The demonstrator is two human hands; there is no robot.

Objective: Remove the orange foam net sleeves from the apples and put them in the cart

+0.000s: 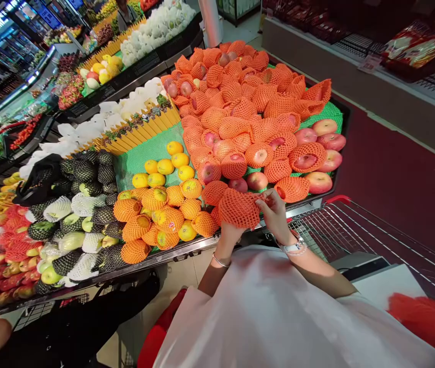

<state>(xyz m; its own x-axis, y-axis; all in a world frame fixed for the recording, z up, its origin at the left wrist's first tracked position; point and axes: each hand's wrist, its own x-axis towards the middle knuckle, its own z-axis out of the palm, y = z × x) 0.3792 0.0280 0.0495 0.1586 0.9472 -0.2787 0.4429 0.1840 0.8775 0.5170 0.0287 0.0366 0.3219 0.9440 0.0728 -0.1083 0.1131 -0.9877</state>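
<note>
Right hand (273,207) pinches a red foam net (238,208) by its edge, left hand (233,233) beneath, whose grip I cannot tell.

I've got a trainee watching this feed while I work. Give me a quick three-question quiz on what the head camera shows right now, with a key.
1. True or false: the right hand pinches the edge of an orange-red foam net.

2. Which fruit sits just left of the apple pile, partly bare on the green mat?
A) Bananas
B) Oranges
C) Grapes

3. Fill in the blank: a wire shopping ____ stands at the right end of the display, near the right forearm.

Key: 1. True. 2. B. 3. Cart.
</note>
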